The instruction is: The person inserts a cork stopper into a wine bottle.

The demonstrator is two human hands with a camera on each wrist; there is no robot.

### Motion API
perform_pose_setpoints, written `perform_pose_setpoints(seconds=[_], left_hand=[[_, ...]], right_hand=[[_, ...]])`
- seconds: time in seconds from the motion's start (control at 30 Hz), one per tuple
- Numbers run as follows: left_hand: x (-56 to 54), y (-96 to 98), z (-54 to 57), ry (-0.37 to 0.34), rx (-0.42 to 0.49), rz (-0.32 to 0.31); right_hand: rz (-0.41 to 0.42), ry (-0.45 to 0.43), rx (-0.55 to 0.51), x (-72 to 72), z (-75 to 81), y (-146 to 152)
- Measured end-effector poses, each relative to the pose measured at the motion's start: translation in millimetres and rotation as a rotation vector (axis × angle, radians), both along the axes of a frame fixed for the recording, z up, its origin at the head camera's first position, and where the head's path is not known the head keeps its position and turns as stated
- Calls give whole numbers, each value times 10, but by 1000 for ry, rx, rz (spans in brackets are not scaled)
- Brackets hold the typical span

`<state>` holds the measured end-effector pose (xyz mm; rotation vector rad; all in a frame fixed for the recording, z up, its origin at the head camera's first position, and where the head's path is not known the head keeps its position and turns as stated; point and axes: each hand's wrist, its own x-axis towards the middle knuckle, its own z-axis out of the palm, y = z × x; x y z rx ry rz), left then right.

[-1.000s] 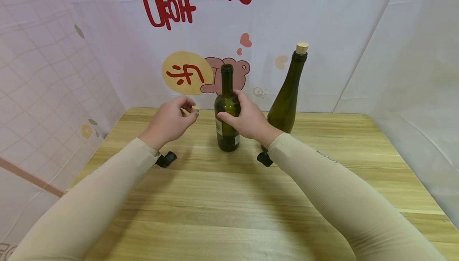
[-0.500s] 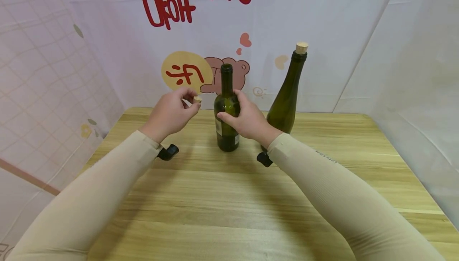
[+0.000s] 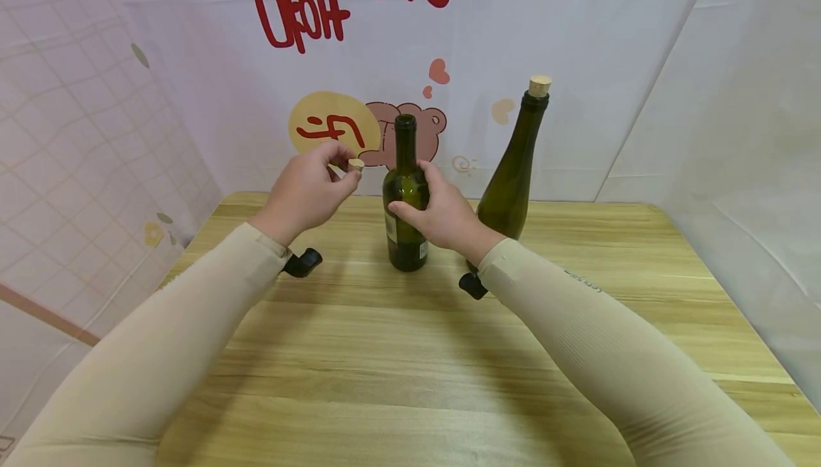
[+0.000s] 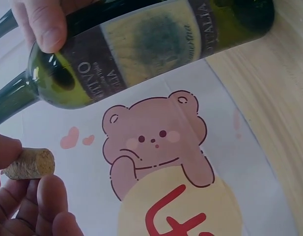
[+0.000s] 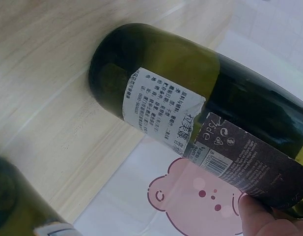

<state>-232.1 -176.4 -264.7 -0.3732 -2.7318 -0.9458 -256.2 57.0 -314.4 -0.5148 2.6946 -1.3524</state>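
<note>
Between thumb and fingers my left hand (image 3: 311, 185) pinches a small cork (image 3: 356, 165), held left of the nearer bottle's shoulder and apart from it. In the left wrist view the cork (image 4: 36, 163) lies across the fingertips. My right hand (image 3: 449, 212) grips the body of a dark green wine bottle (image 3: 405, 146), which stands upright on the table with its mouth uncovered. Labels on this bottle (image 5: 190, 113) show in the right wrist view. Behind my right wrist is a taller green bottle (image 3: 513, 175) with a cork (image 3: 540, 85) in its mouth; the wrist hides its lower part.
The wooden table (image 3: 385, 360) reaches back to a white printed cloth (image 3: 577, 25) with red characters and a pink bear. A black wrist mount (image 3: 303, 262) sticks out under the left wrist and another mount (image 3: 473, 285) under the right.
My left hand has risen with the cork and shifted slightly right, closer to the neck of the wine bottle. The right hand and both bottles have stayed in place.
</note>
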Motion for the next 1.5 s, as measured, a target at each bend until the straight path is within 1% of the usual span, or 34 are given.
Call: perform_pose_setpoints(seconds=[0.23, 0.5, 0.7, 0.87, 0.97, 1.13, 1.37, 1.5], left_hand=[[-7, 43, 93, 27, 1, -3], [-27, 74, 173, 58, 7, -14], [-12, 119, 243, 55, -4, -5], [-26, 146, 289, 67, 24, -22], [-46, 161, 322, 70, 25, -29], [-67, 205, 401, 80, 39, -46], [-69, 279, 512, 101, 38, -50], [-76, 305, 565, 110, 56, -57]], right_hand=[[-2, -3, 6, 7, 8, 2], [-7, -4, 11, 10, 11, -7], [-4, -5, 7, 8, 7, -9], [2, 3, 5, 6, 2, -1], [0, 7, 5, 7, 2, 1], [0, 8, 10, 12, 5, 2], [-11, 2, 23, 14, 2, -4], [-17, 2, 28, 14, 1, -12]])
